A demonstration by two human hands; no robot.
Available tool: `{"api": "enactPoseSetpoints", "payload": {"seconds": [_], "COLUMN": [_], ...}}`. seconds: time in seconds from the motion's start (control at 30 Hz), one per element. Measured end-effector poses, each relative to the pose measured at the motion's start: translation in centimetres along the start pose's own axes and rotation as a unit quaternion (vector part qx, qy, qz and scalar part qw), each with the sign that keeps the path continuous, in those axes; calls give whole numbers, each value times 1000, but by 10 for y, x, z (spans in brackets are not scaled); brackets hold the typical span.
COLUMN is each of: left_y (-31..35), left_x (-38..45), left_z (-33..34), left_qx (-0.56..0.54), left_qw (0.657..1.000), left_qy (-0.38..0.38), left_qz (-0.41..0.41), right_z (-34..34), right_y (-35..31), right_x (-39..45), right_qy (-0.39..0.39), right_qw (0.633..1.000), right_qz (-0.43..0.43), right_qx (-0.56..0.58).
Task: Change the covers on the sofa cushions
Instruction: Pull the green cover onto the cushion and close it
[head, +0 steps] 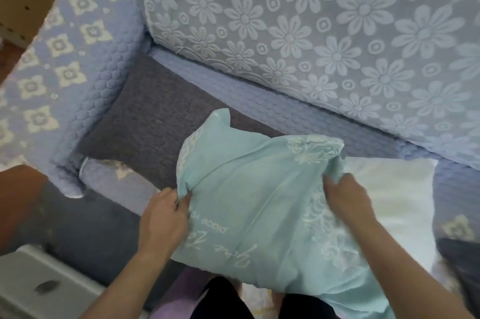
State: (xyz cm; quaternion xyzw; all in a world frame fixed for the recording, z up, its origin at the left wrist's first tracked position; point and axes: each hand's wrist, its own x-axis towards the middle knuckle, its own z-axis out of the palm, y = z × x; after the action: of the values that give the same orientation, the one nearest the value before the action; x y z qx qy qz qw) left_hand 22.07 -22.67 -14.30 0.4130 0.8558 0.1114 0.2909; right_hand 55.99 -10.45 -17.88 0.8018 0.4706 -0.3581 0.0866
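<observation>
Head view: mint-green cushion cover (249,188) held over front edge of sofa seat (145,116), printed lettering upside down. Left hand (163,214) pinching a fold of fabric at cover's left edge; right hand (348,196) clutching bunched fabric on the right, somewhat blurred. White cushion (394,201) lying bare on the seat just right of the cover, partly hidden beneath it. Judged midway: whether cover is going on or coming off, cannot tell. Daisy-patterned backrest (337,33) behind.
</observation>
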Motion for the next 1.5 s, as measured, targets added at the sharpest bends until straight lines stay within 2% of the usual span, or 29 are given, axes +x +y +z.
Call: {"api": "enactPoseSetpoints", "payload": {"seconds": [0.07,0.1,0.2,0.3,0.37,0.43,0.47,0.5,0.57,0.63,0.7,0.73,0.8,0.83,0.9,0.93,1.0,1.1,1.17,1.23,1.27,1.33,1.43,1.5], "left_y": [6,7,18,30,30,24,23,22,22,24,25,25,24,22,22,20,12,-12,-28,-39,-43,-50,-63,-66], "left_x": [3,6,8,7,-4,-26,-41,-55,-81,-97,-101,-99,-95,-92,-84,-79,-70,-55,-53,-61,-66,-84,-107,-111], "left_z": [-11,-16,-19,-4,0,5,8,13,24,34,40,42,38,38,33,31,28,23,19,16,17,23,36,37], "left_qx": [15,20,34,-43,-46,-23,-3,18,53,85,124,144,173,164,71,-5,-132,-169,-164,-164,-166,-168,-106,-64], "left_qw": [999,997,999,999,998,994,992,991,988,983,973,969,961,962,983,993,991,976,968,968,972,979,992,998], "left_qy": [25,34,17,11,46,94,107,106,82,49,23,12,-14,-24,-47,-53,-31,-13,-45,-56,-46,-43,-55,-21], "left_qz": [-43,-62,-8,23,27,52,65,80,116,152,192,201,215,219,164,108,-8,-136,-186,-180,-157,-108,-41,-19], "right_z": [-9,-22,-53,-43,-30,-18,-11,-4,6,19,13,5,-14,-21,-27,-27,-29,-33,-31,-26,-21,-6,29,52], "right_y": [25,45,97,85,80,92,100,103,97,105,132,152,180,181,162,151,143,152,151,142,133,111,76,57], "right_x": [-10,-6,9,-8,-38,-66,-78,-92,-122,-126,-103,-85,-61,-56,-57,-55,-56,-54,-60,-70,-76,-90,-123,-143], "right_qy": [34,59,97,103,73,26,-9,-51,-118,-124,-44,2,43,52,41,40,24,28,78,166,205,222,119,49], "right_qw": [994,992,991,990,980,975,975,974,980,988,999,999,987,984,989,991,991,980,974,977,977,962,946,923], "right_qz": [-47,-22,84,68,103,172,178,168,90,-4,-7,42,156,171,142,125,131,192,210,131,44,-131,-299,-376], "right_qx": [-90,-112,-48,66,156,139,134,146,133,93,18,-7,-19,-17,-3,9,22,48,28,-18,-45,-84,-36,-63]}}
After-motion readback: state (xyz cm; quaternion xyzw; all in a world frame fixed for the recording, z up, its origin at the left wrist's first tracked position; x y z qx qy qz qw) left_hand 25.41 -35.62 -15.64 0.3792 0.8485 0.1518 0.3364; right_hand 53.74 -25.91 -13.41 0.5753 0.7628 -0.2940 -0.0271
